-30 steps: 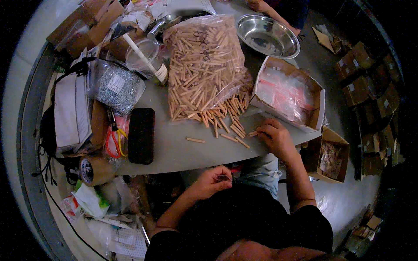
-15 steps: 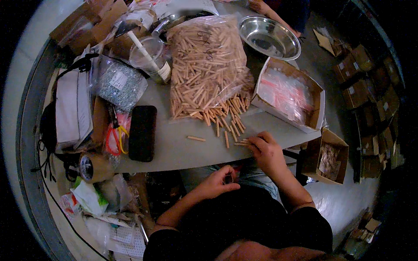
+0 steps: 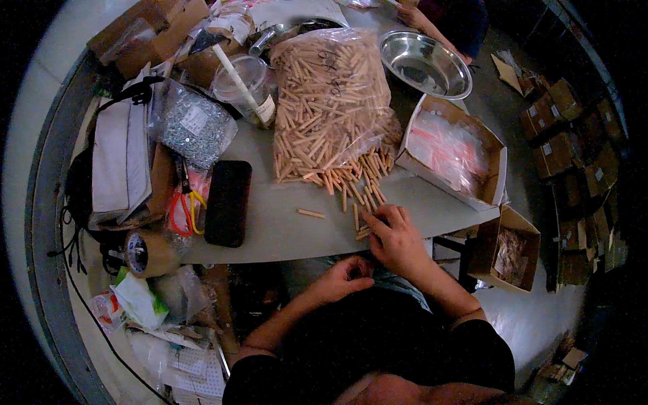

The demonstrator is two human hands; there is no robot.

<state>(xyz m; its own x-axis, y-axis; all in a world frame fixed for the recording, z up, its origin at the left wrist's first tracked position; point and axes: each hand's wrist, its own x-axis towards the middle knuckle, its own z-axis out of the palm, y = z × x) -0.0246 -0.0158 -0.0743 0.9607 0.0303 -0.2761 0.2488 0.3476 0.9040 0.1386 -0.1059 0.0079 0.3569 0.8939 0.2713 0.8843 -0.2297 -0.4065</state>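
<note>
Grey, smooth desk point(image 3: 277, 233) with a curved near edge, seen from above in a dim, cluttered room. Near that edge, fingers of the right hand point(image 3: 398, 246) bent downward and bunched at the ends of short, round, tan wooden dowels point(image 3: 362, 233); hard to tell whether pinching any or only touching. Left hand point(image 3: 343, 279) just below the desk edge, close to a black shirt point(image 3: 364, 337), fingers curled toward the thumb around a dark hollow; impossible to tell whether holding anything. Just beyond the right fingertips, another dowel point(image 3: 356, 216) pointing away from the body; to the left, a lone dowel point(image 3: 310, 213) lying apart. Farther out, more dowels in a loose spill at the near end of a large clear plastic bag point(image 3: 331, 101), packed with the same. Right of the bag, an open, pale cardboard box point(image 3: 497, 179) of clear plastic pouches point(image 3: 449, 155) with red strips; behind it, a round, shiny metal basin point(image 3: 432, 67). To the left, a black rectangular phone point(image 3: 228, 202), scissors point(image 3: 183, 197) with red and yellow handles, and a clear plastic cup point(image 3: 250, 74). Beside the basin, another person's bare forearm point(image 3: 439, 34).
</note>
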